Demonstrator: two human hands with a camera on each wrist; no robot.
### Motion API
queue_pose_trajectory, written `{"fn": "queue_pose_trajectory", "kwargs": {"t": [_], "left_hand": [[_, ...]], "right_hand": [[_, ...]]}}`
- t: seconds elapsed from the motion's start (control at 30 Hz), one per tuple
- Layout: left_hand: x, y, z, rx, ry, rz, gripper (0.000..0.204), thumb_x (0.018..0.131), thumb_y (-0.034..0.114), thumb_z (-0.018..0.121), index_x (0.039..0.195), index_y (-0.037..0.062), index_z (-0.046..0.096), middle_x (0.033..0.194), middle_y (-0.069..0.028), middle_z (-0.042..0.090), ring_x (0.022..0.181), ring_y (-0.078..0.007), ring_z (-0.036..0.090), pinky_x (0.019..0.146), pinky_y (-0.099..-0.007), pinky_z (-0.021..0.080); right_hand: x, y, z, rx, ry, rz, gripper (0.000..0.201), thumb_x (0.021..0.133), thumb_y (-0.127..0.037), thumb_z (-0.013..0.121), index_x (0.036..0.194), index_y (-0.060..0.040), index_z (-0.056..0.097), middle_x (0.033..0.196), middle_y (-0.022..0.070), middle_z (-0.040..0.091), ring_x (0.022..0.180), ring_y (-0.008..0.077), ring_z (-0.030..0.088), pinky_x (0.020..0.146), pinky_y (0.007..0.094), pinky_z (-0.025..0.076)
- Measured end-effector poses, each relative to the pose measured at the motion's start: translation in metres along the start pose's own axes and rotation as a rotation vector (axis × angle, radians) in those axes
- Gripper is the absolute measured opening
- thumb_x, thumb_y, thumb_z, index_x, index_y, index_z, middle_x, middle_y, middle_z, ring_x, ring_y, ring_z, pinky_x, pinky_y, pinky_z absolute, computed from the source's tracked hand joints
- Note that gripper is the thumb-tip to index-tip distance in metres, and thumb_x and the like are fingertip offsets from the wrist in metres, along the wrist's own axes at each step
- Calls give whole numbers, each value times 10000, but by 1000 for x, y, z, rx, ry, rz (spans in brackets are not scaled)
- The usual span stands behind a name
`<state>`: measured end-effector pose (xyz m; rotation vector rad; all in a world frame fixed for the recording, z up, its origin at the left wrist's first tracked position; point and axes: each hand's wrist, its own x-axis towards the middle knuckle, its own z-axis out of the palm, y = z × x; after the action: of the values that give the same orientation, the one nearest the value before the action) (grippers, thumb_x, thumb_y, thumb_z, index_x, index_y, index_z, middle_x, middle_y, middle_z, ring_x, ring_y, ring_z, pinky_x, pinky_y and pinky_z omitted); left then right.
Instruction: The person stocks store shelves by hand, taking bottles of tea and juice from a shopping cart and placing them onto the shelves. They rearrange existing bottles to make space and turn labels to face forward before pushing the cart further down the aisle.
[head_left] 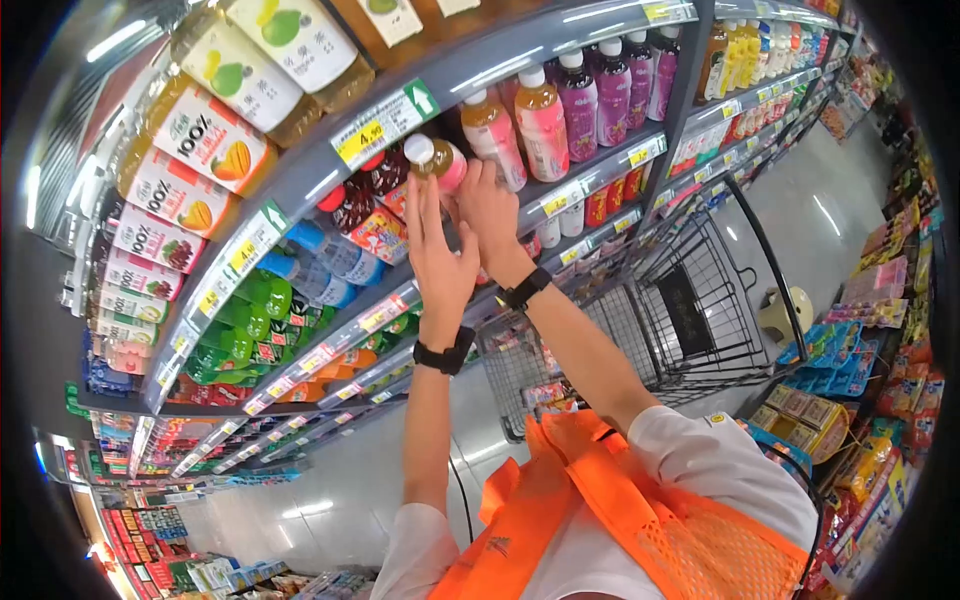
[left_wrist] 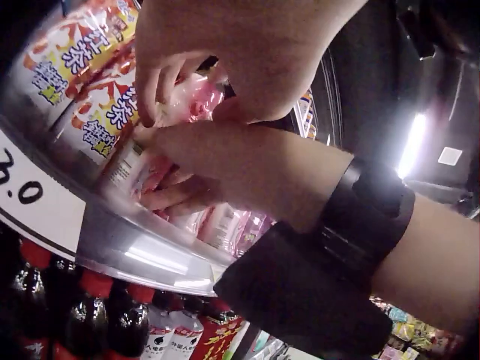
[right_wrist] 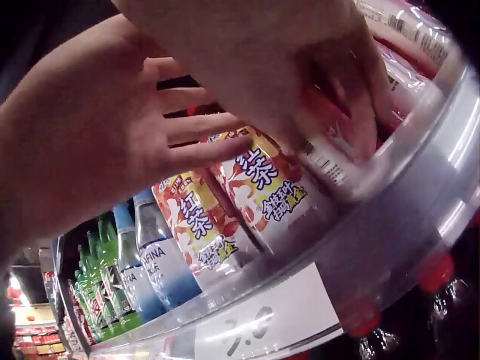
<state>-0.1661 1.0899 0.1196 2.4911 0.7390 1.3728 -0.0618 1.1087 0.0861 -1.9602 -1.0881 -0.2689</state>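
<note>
At the shelf's front edge a bottle with a white cap and pink label (head_left: pixel 452 174) tilts out toward me. My right hand (head_left: pixel 487 208) holds it, fingers curled around its side; in the right wrist view the fingers of this hand (right_wrist: pixel 262 60) bend down beside a pink label. From the left, my left hand (head_left: pixel 440 262) reaches to the same bottle, its straight fingers lying near the cap and its thumb apart. The right wrist view shows the left hand (right_wrist: pixel 105 135) with fingers spread in front of red tea bottles (right_wrist: pixel 259 184). Hands hide the bottle's lower part.
Pink-labelled bottles (head_left: pixel 545 130) and purple bottles (head_left: pixel 610 95) stand to the right. Blue-capped water bottles (head_left: pixel 335 255) and green soda bottles (head_left: pixel 240 310) are at the left. Large juice bottles (head_left: pixel 215 140) fill the shelf above. A wire shopping cart (head_left: pixel 690 300) stands in the aisle.
</note>
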Motion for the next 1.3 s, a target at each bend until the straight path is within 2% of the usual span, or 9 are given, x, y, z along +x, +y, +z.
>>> {"fn": "queue_pose_trajectory", "kwargs": {"t": [0.23,0.33,0.43,0.53,0.7,0.8,0.9,1.2,1.3], "left_hand": [[-5,-22,23,-52,-32,-73,579,909,91,486,1471,-34,418,1506,-339,388,1331,-512,450,1083,-506,428],[-17,-34,29,-187,-146,-259,517,933,96,475,1431,-41,455,1419,-333,489,1273,-500,506,1036,-513,457],[-30,-43,29,-241,-94,-215,467,983,152,500,1411,-33,470,1350,-313,549,1230,-480,545,1030,-495,452],[-43,-49,22,-247,-86,-172,485,980,144,543,1426,-23,454,1369,-289,533,1226,-454,556,1038,-478,445],[-48,-47,18,-394,-59,-230,512,950,38,598,1438,-2,451,1328,-188,551,1146,-317,614,998,-408,471],[-48,-44,16,-394,-74,-248,497,928,23,611,1407,3,480,1295,-186,572,1144,-315,616,986,-397,477],[-50,-43,18,-352,-129,-258,447,909,27,619,1344,3,517,1224,-183,599,1126,-330,620,974,-408,479],[-61,-51,37,-28,-97,-17,362,815,60,650,1175,56,618,1163,-126,603,1079,-354,574,917,-438,447],[-58,-40,30,-89,-98,-115,337,819,40,659,1155,67,642,1184,-117,620,1092,-342,583,960,-433,437]], "right_hand": [[-2,6,5,-120,-29,-130,205,988,-249,534,1054,-64,474,901,132,641,663,334,718,551,432,589],[-2,16,23,-126,-147,-163,258,972,-206,539,1146,-23,489,869,144,690,696,348,729,580,451,597],[13,23,36,-88,-321,-25,315,939,-198,578,1143,-1,441,899,258,701,828,431,708,655,515,581],[21,20,44,-84,-230,-50,410,909,-144,582,1240,69,467,825,231,722,787,395,736,699,489,605],[36,24,79,222,-428,78,593,872,-145,640,1395,25,418,1081,347,661,1022,465,674,876,532,557],[47,44,110,390,-271,-174,498,894,-82,553,1375,12,462,1140,315,658,1076,474,636,932,485,526],[48,47,93,389,-371,-139,513,904,-87,538,1405,9,481,1252,279,629,1143,449,609,975,471,498],[18,67,-22,214,-336,-283,521,890,-144,613,1408,-134,558,891,157,738,822,357,711,753,433,569],[16,67,-39,8,-237,-347,395,881,-172,633,1274,-193,664,812,145,726,714,343,702,646,460,569]]}}
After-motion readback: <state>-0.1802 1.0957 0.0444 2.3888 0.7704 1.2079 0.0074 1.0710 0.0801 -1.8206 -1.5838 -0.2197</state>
